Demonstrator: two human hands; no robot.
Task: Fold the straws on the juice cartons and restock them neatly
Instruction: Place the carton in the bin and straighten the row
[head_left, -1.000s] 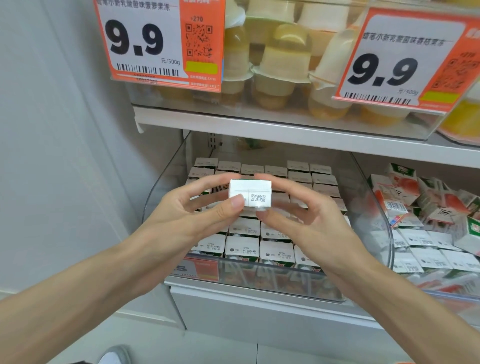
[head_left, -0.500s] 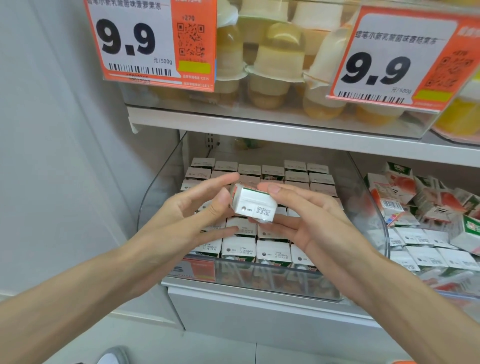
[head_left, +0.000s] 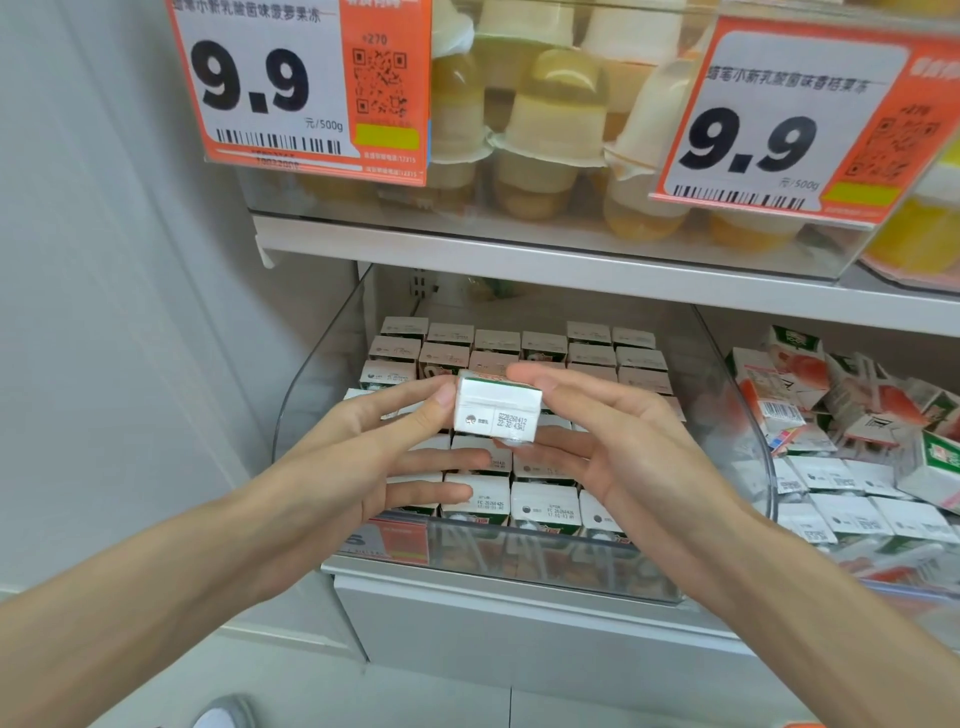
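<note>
A small white juice carton (head_left: 496, 408) with a printed date code hangs tilted above the clear bin (head_left: 306, 379). My right hand (head_left: 623, 457) pinches it, forefinger along its top edge and thumb under its lower corner. My left hand (head_left: 363, 457) touches the carton's left end with its thumb tip and forefinger, its other fingers stretched out straight below. No straw shows on the faces turned to me. Beneath the hands, several cartons (head_left: 540, 506) stand upright in tidy rows inside the bin.
A second bin at the right holds a loose jumble of red and green cartons (head_left: 852, 405). The white shelf (head_left: 519, 260) overhead carries jelly cups (head_left: 550, 130) behind two orange 9.9 price tags (head_left: 301, 88). A grey wall (head_left: 104, 312) closes off the left side.
The carton has turned in my hands and tilted. My left hand has loosened from a pinch to a touch with straight fingers. The view has moved closer to the bin.
</note>
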